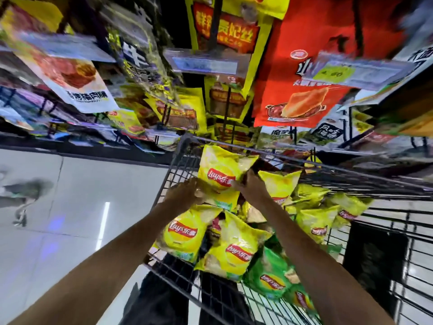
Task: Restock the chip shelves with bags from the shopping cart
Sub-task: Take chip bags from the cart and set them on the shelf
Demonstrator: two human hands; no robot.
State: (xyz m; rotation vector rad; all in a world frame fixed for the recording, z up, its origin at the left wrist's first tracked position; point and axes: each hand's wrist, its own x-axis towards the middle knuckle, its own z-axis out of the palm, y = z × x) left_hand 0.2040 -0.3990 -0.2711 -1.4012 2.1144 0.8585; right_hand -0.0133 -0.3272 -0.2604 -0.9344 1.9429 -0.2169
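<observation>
A yellow Lay's chip bag (221, 168) is held up over the wire shopping cart (180, 151). My left hand (185, 193) grips its lower left edge and my right hand (251, 184) grips its right side. Below them the cart holds several more yellow chip bags (185, 233) and a green chip bag (269, 277). Another yellow bag (281, 184) lies just right of my right hand.
Hanging snack packs fill the racks ahead: a red pack (297, 95), a yellow pack (225, 31) and a white pack (77, 83), with price tags (203, 64) on the hooks. Pale tiled floor (70, 207) lies to the left. A dark wire rack (386, 242) stands right of the cart.
</observation>
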